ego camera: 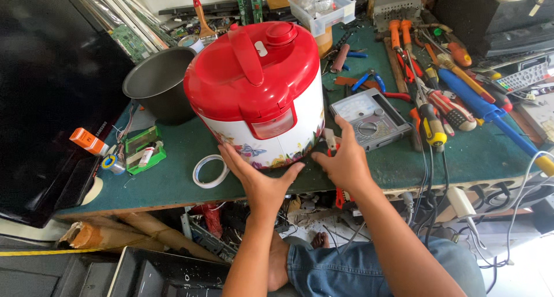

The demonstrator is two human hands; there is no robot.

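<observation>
Head view shows the red-lidded cooker (259, 95) standing upright near the front edge of the green surface (173, 181), lid shut and casing unopened. The left hand (257, 179) cups its lower front, fingers spread against the base; the right hand (345, 161) rests just beside it, fingers released, near a meter (369, 118) and untouched screwdrivers (438, 106), so any work inside looks not yet begun.

green workbench (173, 181), rice cooker (259, 95), tape roll (210, 171)
</observation>
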